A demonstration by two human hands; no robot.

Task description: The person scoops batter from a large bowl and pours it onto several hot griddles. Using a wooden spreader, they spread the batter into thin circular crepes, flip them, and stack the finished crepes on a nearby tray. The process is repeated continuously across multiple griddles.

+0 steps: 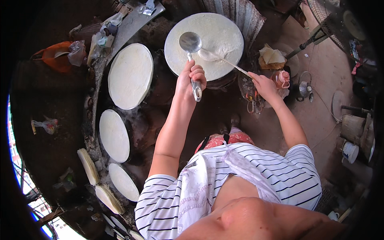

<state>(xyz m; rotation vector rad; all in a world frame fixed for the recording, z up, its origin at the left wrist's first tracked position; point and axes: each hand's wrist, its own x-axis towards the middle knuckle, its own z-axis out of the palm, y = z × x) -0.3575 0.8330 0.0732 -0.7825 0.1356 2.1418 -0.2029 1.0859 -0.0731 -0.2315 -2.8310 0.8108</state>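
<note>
My left hand grips the handle of a metal ladle, whose round bowl is over a large round griddle coated with pale batter. My right hand holds a thin stick that reaches in over the same griddle. At its far end lies a mound of thicker batter, right of the ladle's bowl. Whether the ladle touches the batter cannot be told.
Round pale flatbreads lie at left on griddles, with stacked flatbreads beside them. Scissors, a pink bottle and a kettle are at right. Corrugated metal stands behind the large griddle.
</note>
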